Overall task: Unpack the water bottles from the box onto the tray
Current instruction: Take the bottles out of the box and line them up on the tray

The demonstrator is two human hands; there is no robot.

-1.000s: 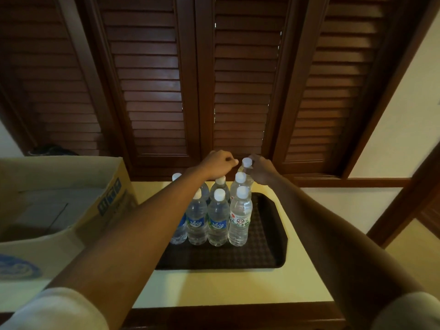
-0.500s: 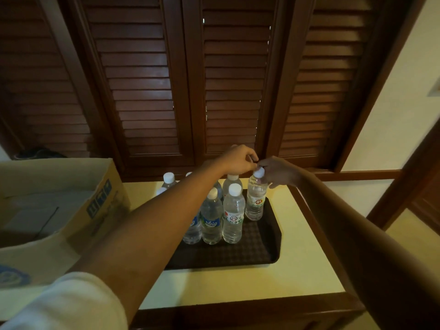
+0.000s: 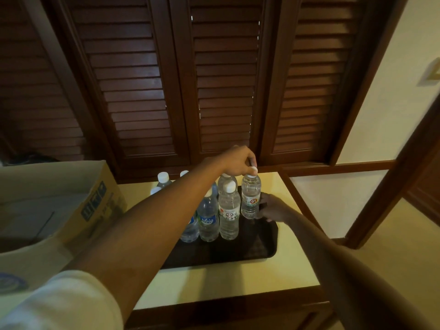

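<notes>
Several clear water bottles with white caps stand upright on a dark tray (image 3: pixel 259 246) on the cream table. The rightmost bottle (image 3: pixel 250 198) stands at the tray's far right. My left hand (image 3: pixel 238 160) reaches across and pinches its cap from above. My right hand (image 3: pixel 271 207) rests against that bottle's lower side, fingers at its label. Beside it stand a flower-labelled bottle (image 3: pixel 229 210) and a blue-labelled bottle (image 3: pixel 209 217). The open cardboard box (image 3: pixel 95 206) sits to the left; I see no bottle in its visible part.
Dark wooden louvred shutters (image 3: pixel 214 91) rise right behind the table. The table's wooden front edge (image 3: pixel 226 306) runs below the tray. A wooden door frame (image 3: pixel 392 186) and cream wall stand on the right. The tray's front half holds nothing.
My right hand has dropped from the rightmost bottle's cap to its lower side. My left hand has shifted onto that bottle's cap. The view has tilted slightly.
</notes>
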